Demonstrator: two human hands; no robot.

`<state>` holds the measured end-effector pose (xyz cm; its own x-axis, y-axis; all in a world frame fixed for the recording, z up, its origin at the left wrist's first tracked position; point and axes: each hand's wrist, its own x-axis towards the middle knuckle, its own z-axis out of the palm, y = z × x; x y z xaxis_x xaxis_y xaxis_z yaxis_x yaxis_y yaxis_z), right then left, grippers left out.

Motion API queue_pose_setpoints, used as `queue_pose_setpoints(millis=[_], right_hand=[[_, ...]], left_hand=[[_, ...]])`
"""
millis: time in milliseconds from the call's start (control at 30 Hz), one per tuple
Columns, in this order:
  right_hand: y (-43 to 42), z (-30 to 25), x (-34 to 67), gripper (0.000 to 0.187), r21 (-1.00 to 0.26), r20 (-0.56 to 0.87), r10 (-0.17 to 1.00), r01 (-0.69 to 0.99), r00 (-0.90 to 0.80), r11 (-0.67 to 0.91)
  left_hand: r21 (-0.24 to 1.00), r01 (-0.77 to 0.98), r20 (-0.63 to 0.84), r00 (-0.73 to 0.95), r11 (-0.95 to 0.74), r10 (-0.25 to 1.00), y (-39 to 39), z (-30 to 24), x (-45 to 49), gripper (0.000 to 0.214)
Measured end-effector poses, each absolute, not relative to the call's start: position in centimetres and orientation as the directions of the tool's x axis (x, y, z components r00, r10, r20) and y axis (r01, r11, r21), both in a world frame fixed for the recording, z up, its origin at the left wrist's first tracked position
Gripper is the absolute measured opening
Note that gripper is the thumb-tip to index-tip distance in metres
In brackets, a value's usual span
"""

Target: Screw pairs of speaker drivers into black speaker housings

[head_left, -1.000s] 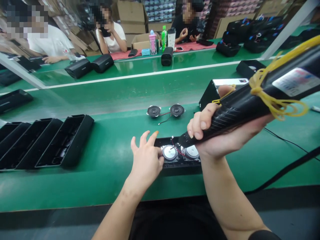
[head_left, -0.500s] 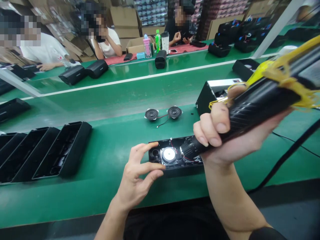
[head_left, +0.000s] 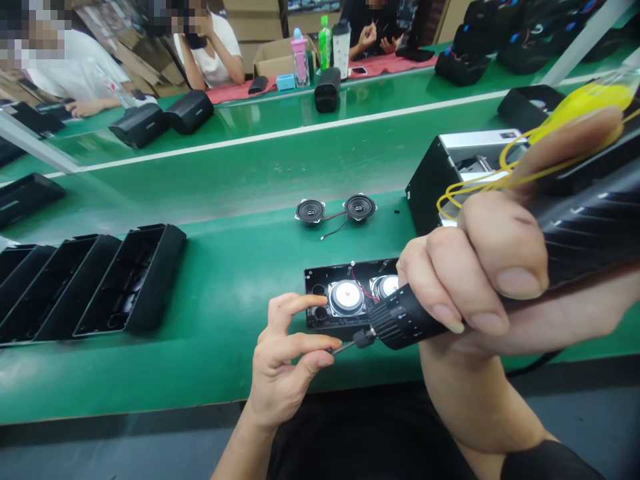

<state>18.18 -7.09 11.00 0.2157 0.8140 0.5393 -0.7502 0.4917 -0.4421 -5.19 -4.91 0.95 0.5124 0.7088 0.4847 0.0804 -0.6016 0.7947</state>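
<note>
My right hand [head_left: 480, 280] is wrapped round a black electric screwdriver [head_left: 410, 313], tilted with its bit pointing down and left. The bit's tip meets the thumb and index fingertip of my left hand [head_left: 285, 367], which pinch something too small to make out. Another finger of that hand reaches to the left end of an open black speaker housing [head_left: 320, 327]. Inside the housing sit a round speaker driver [head_left: 347, 297] with a white back and a second driver [head_left: 386, 287], joined by red and black wires. My right hand and the screwdriver hide the housing's right part.
Two loose wired speakers [head_left: 310, 211] lie beyond the housing. Open black housings [head_left: 133, 280] stand at the left. A black and silver machine [head_left: 433, 180] is at the right, with yellow cord near it. Across the green bench [head_left: 225, 360] sit several people, with bottles and finished-looking speakers.
The screwdriver has come up out of the housing, its bit now at my left fingertips. My left thumb and index have left the housing's near edge and closed together. The view has shifted.
</note>
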Motion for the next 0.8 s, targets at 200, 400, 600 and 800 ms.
queue_pose_setpoints(millis=[200, 400, 600, 800], right_hand=[[-7.0, 11.2, 18.4, 0.046, -0.510, 0.506, 0.839, -0.715, 0.200, 0.478], [-6.9, 11.0, 18.2, 0.043, -0.514, 0.504, 0.839, -0.709, 0.206, 0.483], [-6.7, 11.1, 17.9, 0.036, -0.518, 0.512, 0.822, -0.674, 0.250, 0.527], [-6.5, 11.0, 17.9, 0.023, -0.539, 0.466, 0.834, -0.653, 0.295, 0.532]], left_hand=[[0.816, 0.095, 0.450, 0.514, -0.570, 0.730, -5.1, 1.1, -5.1, 0.012], [0.823, 0.106, 0.438, 0.508, -0.559, 0.742, -5.2, 1.1, -5.1, 0.012], [0.854, 0.108, 0.411, 0.460, -0.509, 0.787, -5.8, 1.3, -4.2, 0.014], [0.886, 0.110, 0.373, 0.407, -0.450, 0.834, -6.6, 1.6, -3.3, 0.024]])
